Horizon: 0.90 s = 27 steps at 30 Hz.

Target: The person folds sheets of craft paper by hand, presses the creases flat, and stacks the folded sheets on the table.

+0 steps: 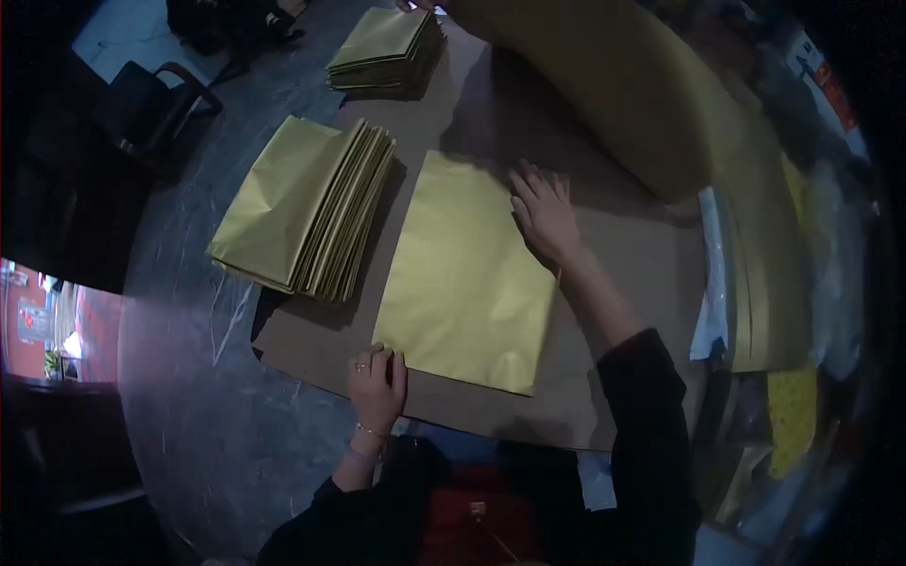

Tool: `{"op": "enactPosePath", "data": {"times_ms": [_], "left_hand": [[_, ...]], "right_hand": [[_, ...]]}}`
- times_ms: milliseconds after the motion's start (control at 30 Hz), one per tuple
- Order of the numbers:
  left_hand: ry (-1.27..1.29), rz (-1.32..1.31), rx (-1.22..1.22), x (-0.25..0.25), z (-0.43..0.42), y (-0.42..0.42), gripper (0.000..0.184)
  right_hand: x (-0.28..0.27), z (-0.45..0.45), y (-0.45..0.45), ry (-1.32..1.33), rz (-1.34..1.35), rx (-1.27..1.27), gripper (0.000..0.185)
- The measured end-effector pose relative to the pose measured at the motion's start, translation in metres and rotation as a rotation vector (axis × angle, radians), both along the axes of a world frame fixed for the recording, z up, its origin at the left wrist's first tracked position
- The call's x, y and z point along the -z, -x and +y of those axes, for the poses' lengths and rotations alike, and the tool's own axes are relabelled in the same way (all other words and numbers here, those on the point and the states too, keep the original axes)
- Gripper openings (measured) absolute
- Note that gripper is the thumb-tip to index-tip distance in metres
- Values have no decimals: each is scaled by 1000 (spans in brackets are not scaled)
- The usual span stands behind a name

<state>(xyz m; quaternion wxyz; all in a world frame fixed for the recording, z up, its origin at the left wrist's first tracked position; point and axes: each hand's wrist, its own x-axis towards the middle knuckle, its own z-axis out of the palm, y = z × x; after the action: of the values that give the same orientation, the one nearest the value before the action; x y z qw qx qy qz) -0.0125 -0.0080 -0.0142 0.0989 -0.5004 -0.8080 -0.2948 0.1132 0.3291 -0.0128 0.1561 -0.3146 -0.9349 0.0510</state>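
**Yellow envelope [462, 274] between two hands**

It lies flat on the counter [651, 274], long axis running away from the person. The left hand [379, 382] curls at its near-left corner, grip unclear; the right hand [545, 212] rests flat near its far-right corner.

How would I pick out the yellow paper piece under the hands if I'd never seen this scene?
Find the brown work surface mid-view. On it, the left hand is at the near left corner of the yellow paper piece, the right hand on its far right part. Unlike the two thick stacks nearby, it lies flat and apart.
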Motion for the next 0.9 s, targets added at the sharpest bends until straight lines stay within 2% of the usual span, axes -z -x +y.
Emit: {"op": "enactPosePath", "data": {"times_ms": [33,167,233,300,400,467,700,900], "left_hand": [[8,-9,-6,-2,0,-2,13],[27,-6,-22,-12,4,-3,20],[42,22,-7,-11,4,-3,30],[51,37,6,-7,2,-3,28],[-8,32,25,-4,4,-2,25],[61,68,4,-2,2,0,26],[41,61,28,-3,3,0,27],[45,60,13,-5,3,0,28]], "right_hand": [[-6,-13,-4,27,81,-3,47],[-27,-88,-21,242,48,-108,49],[-20,-111,-28,316,7,-185,53],[-8,-114,-34,313,-25,-160,53],[2,-93,-40,180,-89,-135,54],[1,-73,-40,174,-85,-98,54],[7,-15,-36,201,-9,-21,54],[4,18,-34,129,-176,9,57]]}}
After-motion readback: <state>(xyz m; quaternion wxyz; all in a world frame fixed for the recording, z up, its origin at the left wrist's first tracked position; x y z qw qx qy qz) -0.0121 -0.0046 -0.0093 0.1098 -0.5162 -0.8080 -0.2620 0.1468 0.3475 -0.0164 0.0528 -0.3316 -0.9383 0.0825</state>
